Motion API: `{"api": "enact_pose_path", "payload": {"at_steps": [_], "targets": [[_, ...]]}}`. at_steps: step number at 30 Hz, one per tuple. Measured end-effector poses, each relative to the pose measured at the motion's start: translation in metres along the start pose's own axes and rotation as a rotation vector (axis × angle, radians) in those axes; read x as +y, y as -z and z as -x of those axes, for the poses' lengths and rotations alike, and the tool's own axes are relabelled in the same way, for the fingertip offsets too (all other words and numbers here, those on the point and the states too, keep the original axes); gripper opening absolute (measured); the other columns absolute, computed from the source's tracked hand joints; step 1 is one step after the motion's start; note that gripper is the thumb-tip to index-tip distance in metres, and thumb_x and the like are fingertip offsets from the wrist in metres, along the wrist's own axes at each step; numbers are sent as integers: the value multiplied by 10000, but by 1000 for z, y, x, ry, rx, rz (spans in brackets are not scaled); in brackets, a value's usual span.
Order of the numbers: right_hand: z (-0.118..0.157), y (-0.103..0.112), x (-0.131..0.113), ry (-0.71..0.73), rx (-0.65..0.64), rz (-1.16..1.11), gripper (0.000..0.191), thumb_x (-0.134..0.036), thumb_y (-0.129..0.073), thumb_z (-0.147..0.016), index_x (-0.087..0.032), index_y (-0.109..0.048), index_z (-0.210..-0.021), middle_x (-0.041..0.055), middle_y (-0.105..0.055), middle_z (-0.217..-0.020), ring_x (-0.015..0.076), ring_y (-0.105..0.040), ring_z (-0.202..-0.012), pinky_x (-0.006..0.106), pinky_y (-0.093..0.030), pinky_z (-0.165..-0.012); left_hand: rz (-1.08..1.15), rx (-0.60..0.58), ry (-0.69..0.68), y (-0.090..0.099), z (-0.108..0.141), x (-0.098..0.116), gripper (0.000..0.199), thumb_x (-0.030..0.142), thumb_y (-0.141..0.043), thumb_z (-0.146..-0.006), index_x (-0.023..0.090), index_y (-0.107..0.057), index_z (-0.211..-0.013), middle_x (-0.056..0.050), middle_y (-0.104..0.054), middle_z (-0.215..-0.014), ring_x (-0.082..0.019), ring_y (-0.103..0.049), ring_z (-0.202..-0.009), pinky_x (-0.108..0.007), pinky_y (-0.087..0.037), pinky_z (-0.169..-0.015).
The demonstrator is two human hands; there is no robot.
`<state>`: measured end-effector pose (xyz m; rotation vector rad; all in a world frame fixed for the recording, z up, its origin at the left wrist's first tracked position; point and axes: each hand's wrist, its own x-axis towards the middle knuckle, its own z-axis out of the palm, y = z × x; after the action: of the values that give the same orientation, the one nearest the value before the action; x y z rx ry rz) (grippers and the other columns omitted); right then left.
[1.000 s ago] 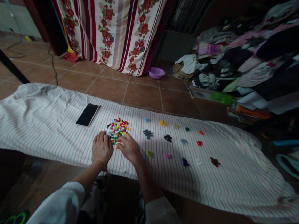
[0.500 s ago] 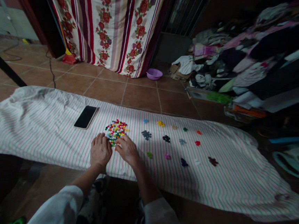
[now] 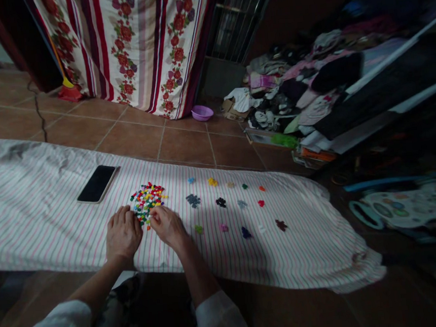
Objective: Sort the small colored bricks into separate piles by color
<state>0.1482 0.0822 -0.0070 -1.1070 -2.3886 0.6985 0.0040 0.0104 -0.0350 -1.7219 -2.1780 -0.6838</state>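
A mixed heap of small colourful pieces lies on the striped cloth. My left hand rests flat at the heap's lower left edge, fingers extended. At the lower right edge my right hand has thumb and forefinger pinched together; whatever they hold is too small to make out. To the right sit small single-colour groups, among them a grey group, a black group, a yellow group, a lime green group and a brown group.
A phone lies on the cloth left of the heap. Beyond the cloth are a purple basin, a floral curtain and a red broom. Piled clothes are at the back right.
The view has swung to the right, so the cloth and its contents appear farther left. My right hand's fingertips remain by the heap's lower right edge, and my left hand stays beside it.
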Motion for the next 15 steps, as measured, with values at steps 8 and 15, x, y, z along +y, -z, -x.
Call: {"api": "enact_pose_path", "payload": {"at_steps": [8, 15], "targets": [[7, 14, 5, -19, 76, 1, 151, -216, -509, -892, -240, -600, -1011, 4, -683, -968, 146, -628, -895, 244, -458, -810, -14, 25, -7, 1, 0, 0, 192, 268, -389, -900, 174, -547, -954, -172, -639, -1180, -299, -566, -1155, -449, -423, -956], [7, 30, 16, -65, 209, -44, 157, -182, -491, -860, -213, -611, -956, 26, -675, -925, 144, -626, -838, 242, -470, -789, -2, -6, 4, 3, 0, 2, 212, 274, -386, -896, 165, -548, -979, -180, -628, -1198, -306, -555, -1163, -465, -419, -948]]}}
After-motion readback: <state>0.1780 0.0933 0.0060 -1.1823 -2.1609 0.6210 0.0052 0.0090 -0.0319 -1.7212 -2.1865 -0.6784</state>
